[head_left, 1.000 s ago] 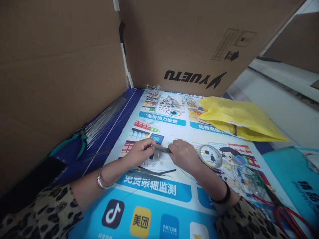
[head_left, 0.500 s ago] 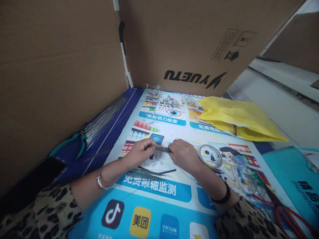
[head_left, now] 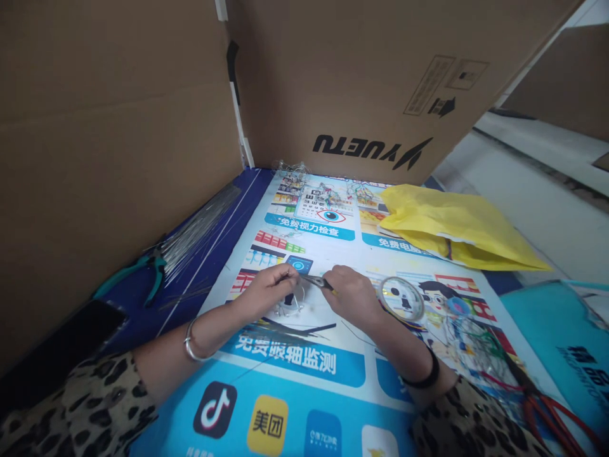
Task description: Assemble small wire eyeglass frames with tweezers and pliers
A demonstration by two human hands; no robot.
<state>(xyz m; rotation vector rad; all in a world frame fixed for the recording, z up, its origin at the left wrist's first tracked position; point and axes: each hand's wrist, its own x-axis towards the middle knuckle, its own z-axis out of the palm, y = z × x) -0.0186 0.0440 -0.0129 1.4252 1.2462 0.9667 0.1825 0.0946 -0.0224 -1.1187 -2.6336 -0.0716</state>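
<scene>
Nearest, low centre, dark strips lie loose. Beyond them, mid-frame, the left hand pinches a wire loop; the right hand is wrapped around pliers. The loop looks shaped, though probably unfinished: thin, silvery, roughly round, beadlike bumps below. Farther, upper centre, tangled wire pieces sit, perhaps completed.

1. left hand and right hand block the middle; nearer, the printed sheet allows passage.
2. cardboard walls close the far and left sides.
3. tape roll obstructs right, yellow bag far right.
</scene>
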